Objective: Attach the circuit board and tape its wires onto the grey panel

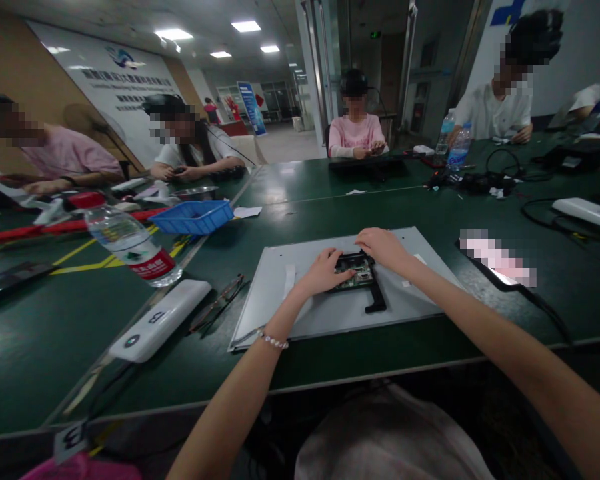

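A green circuit board (356,273) sits in a black plastic frame (377,297) on a light grey panel (325,319). An L-shaped arm of the frame points toward me. My left hand (324,273) grips the frame's left side, its thumb lying over the board and its fingers at the far edge. At the frame's far right corner, my right hand (383,248) is closed with bent fingers; its fingertips are partly hidden. White strips (290,277) lie on the panel to the left of my left hand.
Left of the panel are eyeglasses (219,303), a white power bank (163,320), a tilted water bottle (130,243) and a blue tray (193,217). A phone (497,260) with a cable lies to the right. Several people sit around the green table (300,193).
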{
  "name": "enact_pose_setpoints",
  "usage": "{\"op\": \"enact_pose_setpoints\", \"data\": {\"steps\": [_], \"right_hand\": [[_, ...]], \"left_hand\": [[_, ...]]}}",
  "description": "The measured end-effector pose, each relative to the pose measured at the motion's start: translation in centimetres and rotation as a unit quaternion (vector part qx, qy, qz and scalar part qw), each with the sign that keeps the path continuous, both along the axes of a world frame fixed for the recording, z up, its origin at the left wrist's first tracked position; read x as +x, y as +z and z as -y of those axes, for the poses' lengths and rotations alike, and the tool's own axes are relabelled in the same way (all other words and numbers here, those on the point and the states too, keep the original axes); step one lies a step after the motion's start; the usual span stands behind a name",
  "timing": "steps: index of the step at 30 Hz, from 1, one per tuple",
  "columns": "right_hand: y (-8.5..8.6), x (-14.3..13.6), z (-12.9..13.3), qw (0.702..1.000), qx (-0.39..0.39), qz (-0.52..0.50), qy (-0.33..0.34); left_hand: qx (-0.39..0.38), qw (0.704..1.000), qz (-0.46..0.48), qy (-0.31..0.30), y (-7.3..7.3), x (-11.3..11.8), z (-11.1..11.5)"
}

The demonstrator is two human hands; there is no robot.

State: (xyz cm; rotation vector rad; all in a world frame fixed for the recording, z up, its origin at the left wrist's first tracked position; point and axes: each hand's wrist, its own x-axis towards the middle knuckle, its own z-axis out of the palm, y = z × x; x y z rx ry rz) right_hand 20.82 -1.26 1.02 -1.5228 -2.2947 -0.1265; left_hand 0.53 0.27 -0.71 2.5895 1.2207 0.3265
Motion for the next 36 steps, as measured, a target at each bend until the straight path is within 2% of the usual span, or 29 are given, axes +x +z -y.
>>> {"op": "enact_pose_setpoints", "data": {"steps": [9,21,31,36], "right_hand": [[-0.4,-0.6,0.3,0.995,-0.093,0.022,-0.014],[-1.0,-0.5,-0.3,0.998,-0.057,-0.014,0.001],[-2.3,0.2,-0.9,0.995,-0.070,-0.045,0.049],[-2.1,0.1,-0.8,0.994,-0.078,-0.059,0.053]], "left_hand": [[-0.005,1.000,0.006,-0.003,-0.2,0.0,-0.2],[-0.013,1.000,0.000,-0.004,0.1,0.1,0.0],[-0.010,1.000,0.007,-0.003,-0.1,0.1,0.0],[-0.008,1.000,0.006,0.000,-0.1,0.1,0.0]]}}
